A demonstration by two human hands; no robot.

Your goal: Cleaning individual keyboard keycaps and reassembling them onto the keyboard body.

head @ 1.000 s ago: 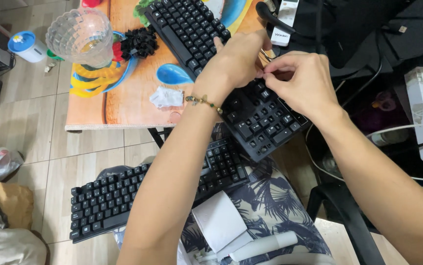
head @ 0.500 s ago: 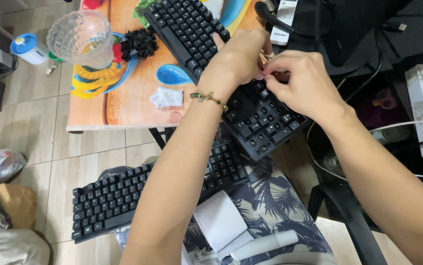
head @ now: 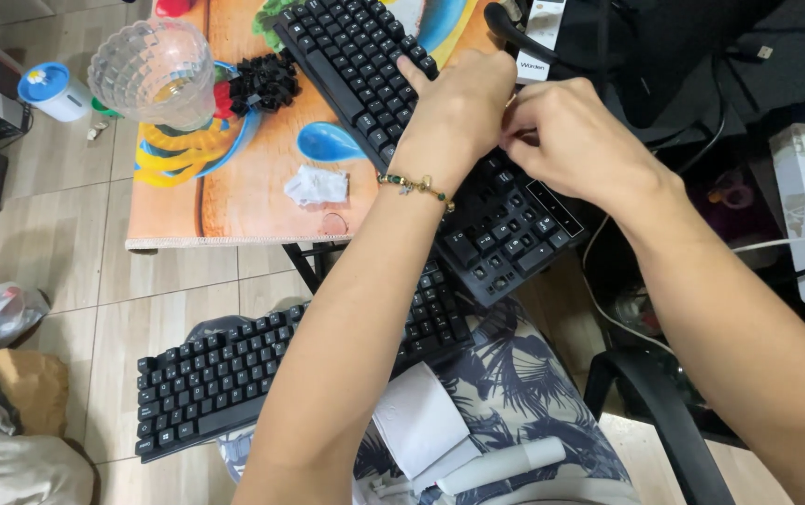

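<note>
Two bare hands meet over the long black plastic keyboard [head: 505, 220] lying on the colourful printed tabletop [head: 253, 201], its long axis running diagonally, far end up-left, near end overhanging the edge toward the lap. Left hand [head: 459, 103] braces curled on the keys; right hand [head: 566, 140] pinches closed beside it, what it grips hidden.

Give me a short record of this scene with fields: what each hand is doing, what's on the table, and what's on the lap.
left hand: on the upper keyboard, fingers on its keys
right hand: pinched shut beside the left; any held item hidden
table: glass bowl, loose black keycaps, crumpled tissue
lap: second keyboard
</note>
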